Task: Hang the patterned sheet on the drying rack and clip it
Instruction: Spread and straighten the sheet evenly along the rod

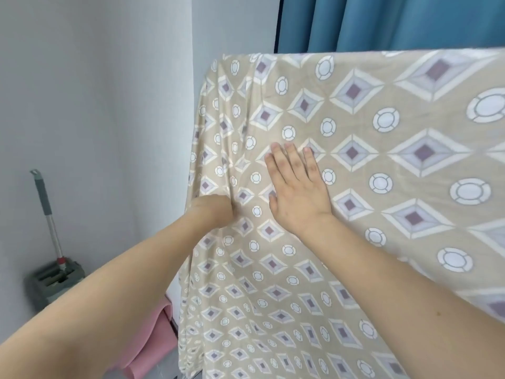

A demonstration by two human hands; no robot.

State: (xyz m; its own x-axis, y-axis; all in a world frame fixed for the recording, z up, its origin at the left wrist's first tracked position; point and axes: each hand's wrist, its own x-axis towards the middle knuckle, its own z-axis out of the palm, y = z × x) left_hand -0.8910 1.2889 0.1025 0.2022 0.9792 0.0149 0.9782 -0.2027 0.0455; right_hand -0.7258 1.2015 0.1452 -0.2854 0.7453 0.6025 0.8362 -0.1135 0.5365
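The patterned sheet (pixel 355 173), beige with diamonds and white rings, hangs draped over the drying rack, which it hides completely. Its top edge runs level across the upper right. My right hand (pixel 296 187) lies flat on the sheet's front with fingers straight and pointing up. My left hand (pixel 218 207) reaches into a vertical fold near the sheet's left edge. The cloth covers its fingers, so only the wrist and the back of the hand show. No clip is in view.
A mop (pixel 47 214) stands in a grey-green bucket (pixel 52 280) against the white wall at the left. Pink cloth (pixel 153 340) lies low beside the sheet. Blue curtains (pixel 382 20) hang behind the rack.
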